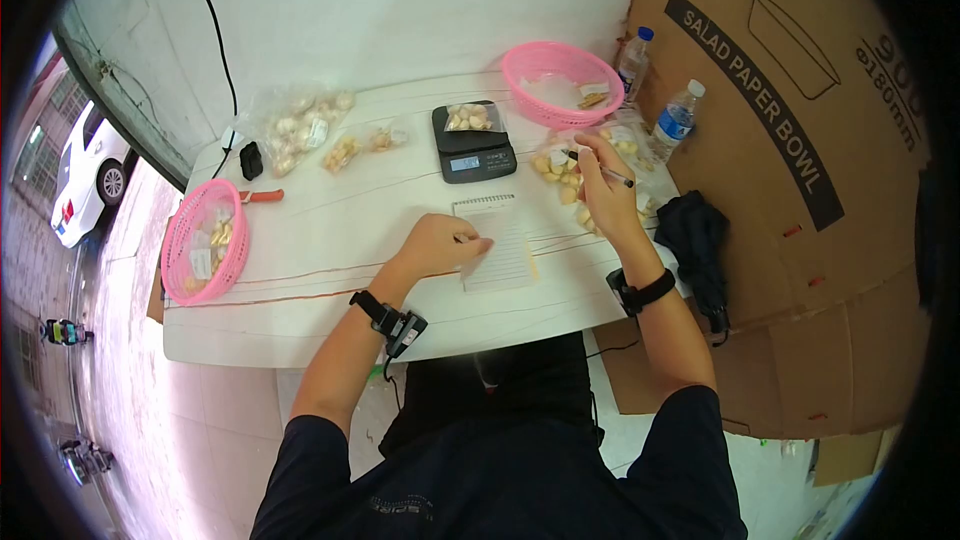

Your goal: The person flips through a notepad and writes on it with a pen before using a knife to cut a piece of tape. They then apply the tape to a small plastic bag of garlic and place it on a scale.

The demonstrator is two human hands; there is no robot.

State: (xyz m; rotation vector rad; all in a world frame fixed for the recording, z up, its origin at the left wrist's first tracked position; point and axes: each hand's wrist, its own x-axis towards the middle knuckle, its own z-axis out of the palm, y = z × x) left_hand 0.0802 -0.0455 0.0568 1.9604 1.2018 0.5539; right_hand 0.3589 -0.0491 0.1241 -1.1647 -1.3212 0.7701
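Observation:
My left hand (445,245) rests on the left part of a spiral notepad (505,258), its fingers curled together; whether they pinch anything is too small to tell. Raised over bags of pale pieces (562,172) on the right, my right hand (606,185) holds a pen (618,178). Behind the notepad stands a black digital scale (477,164) with a lit display. A small clear bag of pale pieces (468,118) lies on top of the scale.
Pink baskets stand at the back (562,52) and left (240,240). Filled bags (295,135), an orange-handled tool (264,196) and a black object (251,161) lie left. Two bottles (632,62) (675,123), a black umbrella (693,240) and a large cardboard box (780,270) are right.

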